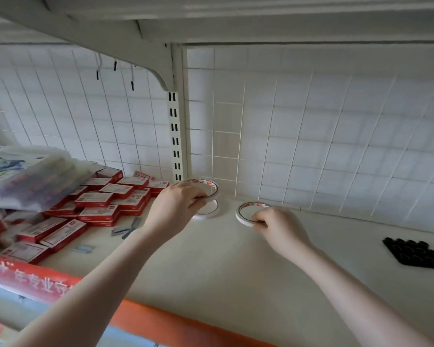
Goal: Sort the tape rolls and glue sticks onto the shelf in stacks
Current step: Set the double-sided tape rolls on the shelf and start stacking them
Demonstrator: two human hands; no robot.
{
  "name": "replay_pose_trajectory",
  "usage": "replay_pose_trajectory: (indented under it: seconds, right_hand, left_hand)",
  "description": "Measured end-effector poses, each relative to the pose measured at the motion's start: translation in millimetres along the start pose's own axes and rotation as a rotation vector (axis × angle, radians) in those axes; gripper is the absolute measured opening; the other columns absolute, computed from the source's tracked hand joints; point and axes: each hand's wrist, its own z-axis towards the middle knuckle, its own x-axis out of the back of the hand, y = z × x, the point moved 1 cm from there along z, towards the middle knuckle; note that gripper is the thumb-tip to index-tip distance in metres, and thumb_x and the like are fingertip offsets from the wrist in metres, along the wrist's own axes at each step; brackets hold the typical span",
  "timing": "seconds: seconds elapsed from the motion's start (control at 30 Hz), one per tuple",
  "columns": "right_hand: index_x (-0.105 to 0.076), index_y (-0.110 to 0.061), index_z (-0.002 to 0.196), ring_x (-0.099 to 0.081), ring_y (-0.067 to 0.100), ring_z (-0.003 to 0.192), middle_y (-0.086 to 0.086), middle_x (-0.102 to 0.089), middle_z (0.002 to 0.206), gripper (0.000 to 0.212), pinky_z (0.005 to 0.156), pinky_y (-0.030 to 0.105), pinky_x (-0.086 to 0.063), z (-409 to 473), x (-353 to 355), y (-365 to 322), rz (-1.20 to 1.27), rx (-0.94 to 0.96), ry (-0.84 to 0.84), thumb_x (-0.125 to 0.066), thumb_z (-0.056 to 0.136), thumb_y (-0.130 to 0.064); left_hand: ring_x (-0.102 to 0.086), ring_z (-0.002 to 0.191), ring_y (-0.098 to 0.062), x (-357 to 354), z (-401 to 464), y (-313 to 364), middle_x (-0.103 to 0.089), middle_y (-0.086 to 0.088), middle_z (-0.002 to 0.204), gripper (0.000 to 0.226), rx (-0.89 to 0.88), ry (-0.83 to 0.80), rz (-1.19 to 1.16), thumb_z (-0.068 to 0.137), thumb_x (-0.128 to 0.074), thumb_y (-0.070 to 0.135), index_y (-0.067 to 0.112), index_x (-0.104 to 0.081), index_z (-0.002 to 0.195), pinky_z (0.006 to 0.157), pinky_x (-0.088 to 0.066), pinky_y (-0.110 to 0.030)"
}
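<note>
My left hand (178,204) holds a tape roll (206,187) just above another roll (208,211) lying on the shelf (223,266). My right hand (273,226) pinches a third roll (246,211) resting flat nearby. I'm stacking; next I should lower the lifted roll squarely.

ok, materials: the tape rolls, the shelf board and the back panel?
Tape rolls: thin white rings, likely paper or foam tape with a printed label; the look leaves it open. Shelf board: smooth matte cream, probably painted metal. Back panel: white wire grid over a flat white sheet, likely coated metal.
</note>
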Motion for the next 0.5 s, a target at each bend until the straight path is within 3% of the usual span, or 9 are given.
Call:
replay_pose_trajectory:
  seconds: [0.17,0.5]
  right_hand:
    - [-0.053,-0.01,0.071,-0.05,0.026,0.07,0.005,-0.052,0.067,0.02,0.054,0.03,-0.031,9,-14,-11,-0.026,-0.028,0.013,-0.054,0.089,-0.019]
    - [-0.066,-0.013,0.083,-0.054,0.022,0.087,-0.002,-0.056,0.089,0.018,0.067,0.03,-0.041,15,-32,-9,-0.027,-0.048,0.03,-0.052,0.09,-0.023]
  left_hand:
    - [-0.055,0.081,-0.02,-8,7,-18,-0.064,-0.001,0.083,0.022,-0.008,-0.033,-0.028,0.088,-0.06,0.03,0.012,-0.071,0.087,0.069,-0.043,-0.033]
    - [-0.057,0.084,-0.022,-25,10,-35,-0.066,-0.002,0.088,0.017,0.0,-0.051,-0.051,0.087,-0.061,0.026,0.013,-0.072,0.09,0.069,-0.042,-0.031]
